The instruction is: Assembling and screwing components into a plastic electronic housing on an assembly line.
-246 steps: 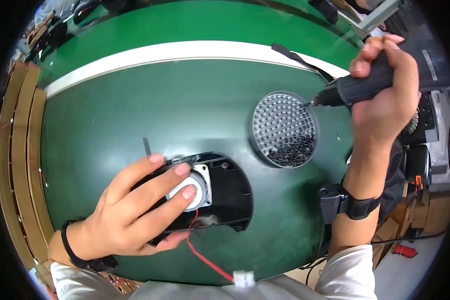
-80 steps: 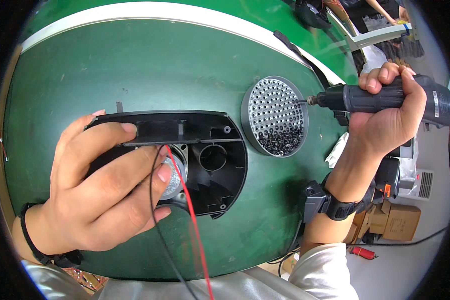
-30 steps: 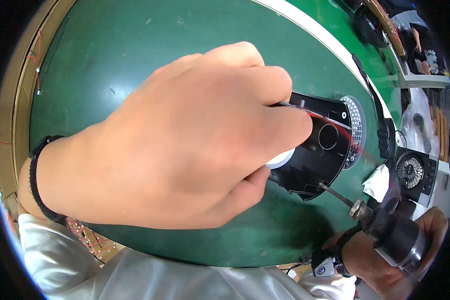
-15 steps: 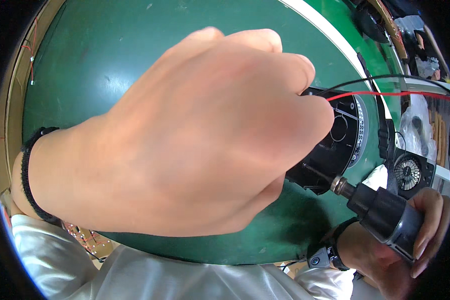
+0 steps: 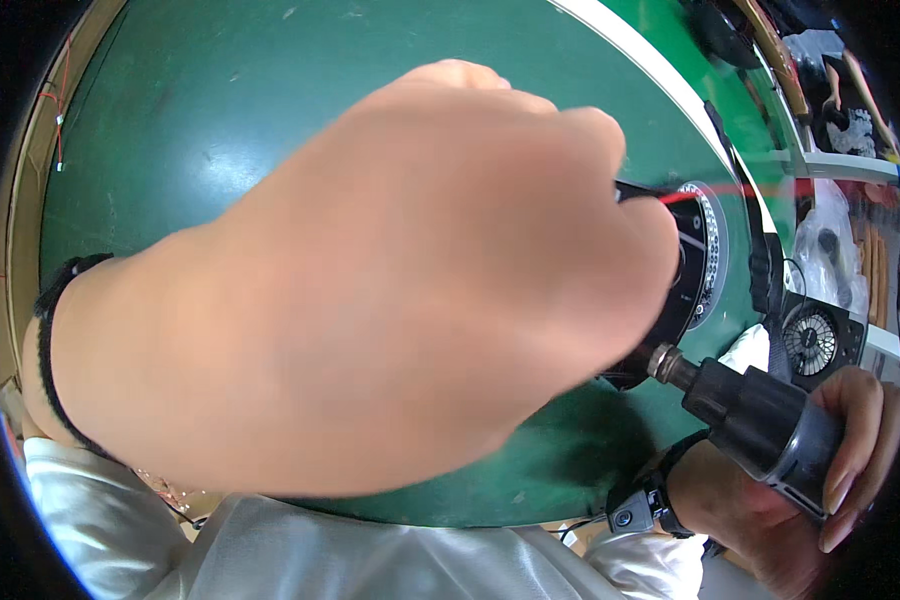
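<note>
Electric screwdriver [image 5: 760,415], black: clasped in right hand [image 5: 785,530], nose at housing's edge, tip hidden. Black plastic housing [image 5: 684,298]: on green table [image 5: 210,170], mostly beneath left hand [image 5: 450,280], beside perforated screw tray [image 5: 711,240]. Left fingers: curled; grip cannot be told. Advisable: bit square, housing steady.

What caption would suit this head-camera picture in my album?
Left hand partly hiding a black plastic housing, right hand gripping a black power screwdriver, above a green table.
</note>
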A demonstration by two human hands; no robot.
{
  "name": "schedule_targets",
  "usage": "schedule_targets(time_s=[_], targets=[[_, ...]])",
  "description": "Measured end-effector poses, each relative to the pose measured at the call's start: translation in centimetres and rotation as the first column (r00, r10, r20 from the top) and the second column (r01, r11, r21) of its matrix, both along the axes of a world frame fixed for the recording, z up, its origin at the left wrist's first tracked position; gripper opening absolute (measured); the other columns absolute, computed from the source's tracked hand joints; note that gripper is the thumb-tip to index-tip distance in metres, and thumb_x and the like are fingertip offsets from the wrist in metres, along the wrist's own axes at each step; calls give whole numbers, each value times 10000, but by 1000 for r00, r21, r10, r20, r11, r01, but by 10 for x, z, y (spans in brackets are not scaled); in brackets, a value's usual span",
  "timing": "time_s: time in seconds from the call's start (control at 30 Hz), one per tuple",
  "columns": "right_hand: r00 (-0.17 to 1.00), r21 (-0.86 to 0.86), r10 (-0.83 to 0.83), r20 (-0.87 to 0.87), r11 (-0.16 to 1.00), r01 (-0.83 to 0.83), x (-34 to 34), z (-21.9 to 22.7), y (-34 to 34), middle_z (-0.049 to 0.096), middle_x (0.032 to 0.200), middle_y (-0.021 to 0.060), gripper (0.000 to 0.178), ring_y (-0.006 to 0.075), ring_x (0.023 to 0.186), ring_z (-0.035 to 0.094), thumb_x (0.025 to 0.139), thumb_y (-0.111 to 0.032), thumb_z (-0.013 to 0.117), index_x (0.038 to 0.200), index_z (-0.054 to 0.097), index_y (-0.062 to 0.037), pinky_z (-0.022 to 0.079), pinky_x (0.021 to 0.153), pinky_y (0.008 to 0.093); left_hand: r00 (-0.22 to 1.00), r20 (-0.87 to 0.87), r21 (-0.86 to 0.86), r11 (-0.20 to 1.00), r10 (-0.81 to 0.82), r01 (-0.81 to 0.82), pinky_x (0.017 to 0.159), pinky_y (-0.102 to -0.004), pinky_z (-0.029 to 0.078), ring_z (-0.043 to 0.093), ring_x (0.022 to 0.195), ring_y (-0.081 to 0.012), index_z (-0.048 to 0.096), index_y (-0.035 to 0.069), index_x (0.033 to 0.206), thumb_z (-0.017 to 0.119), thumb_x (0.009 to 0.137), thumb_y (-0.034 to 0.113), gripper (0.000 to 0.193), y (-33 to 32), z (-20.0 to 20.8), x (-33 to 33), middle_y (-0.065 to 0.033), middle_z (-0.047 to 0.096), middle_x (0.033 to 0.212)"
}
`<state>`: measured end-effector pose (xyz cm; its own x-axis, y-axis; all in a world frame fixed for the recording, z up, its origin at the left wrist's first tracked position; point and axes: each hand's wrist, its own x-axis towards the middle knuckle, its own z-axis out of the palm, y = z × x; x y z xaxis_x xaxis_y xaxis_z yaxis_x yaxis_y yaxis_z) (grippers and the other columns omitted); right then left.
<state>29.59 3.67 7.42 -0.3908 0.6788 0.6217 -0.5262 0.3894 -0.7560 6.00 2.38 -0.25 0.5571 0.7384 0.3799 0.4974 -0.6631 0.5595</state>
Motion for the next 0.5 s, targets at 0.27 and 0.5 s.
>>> schedule_targets(time_s=[0.27,0.5], targets=[[999,-87,-54,7,995,55,6,4,-12,587,875,45,203,130,744,573,899,-159,687,906,508,-64,515,727,273,1000,-20,8,1000,-1,2,906,-503,477,583,796,-312,652,50,1030,745,629,61,412,0,-2,2,-132,568,945],[995,-162,-94,27,982,97,-3,1,-15,581,856,37,246,115,746,562,846,-126,734,889,500,-62,501,750,251,1000,-26,15,1000,4,-4,917,-509,474,584,795,-310,650,51,1025,744,630,62,406,-3,-7,5,-130,563,938]])
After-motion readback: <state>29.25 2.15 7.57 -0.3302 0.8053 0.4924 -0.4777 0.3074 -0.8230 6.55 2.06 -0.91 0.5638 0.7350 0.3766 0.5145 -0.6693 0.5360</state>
